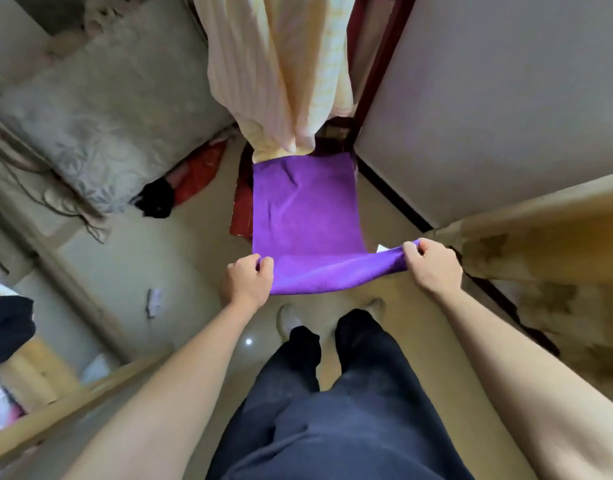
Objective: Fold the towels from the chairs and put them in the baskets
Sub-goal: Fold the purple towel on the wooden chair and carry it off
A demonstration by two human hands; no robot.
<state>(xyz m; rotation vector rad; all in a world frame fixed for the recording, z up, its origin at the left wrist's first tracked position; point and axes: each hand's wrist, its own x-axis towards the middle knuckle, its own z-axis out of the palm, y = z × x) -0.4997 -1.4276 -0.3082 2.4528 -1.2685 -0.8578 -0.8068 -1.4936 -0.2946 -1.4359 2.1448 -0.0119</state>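
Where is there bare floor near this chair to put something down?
Bare floor lies left of the red chair, toward the grey bedding. The purple towel, held by the left hand and right hand, covers the seat; red and black clutter crowds the bedding's corner.

Soft, even indoor light, fairly bright; its source is out of view, and shadows are faint and diffuse. One small white glare spot sits on the glossy floor (pixel 194 258) at 7 o'clock, close to centre. The purple towel (pixel 305 209) at centre is sharpest, its colour strongly saturated. Bedding (pixel 100 126) at 10 o'clock is smeared with blur. Wide-angle distortion bows the wall (pixel 488 98) at 2 o'clock and stretches the lower corners.
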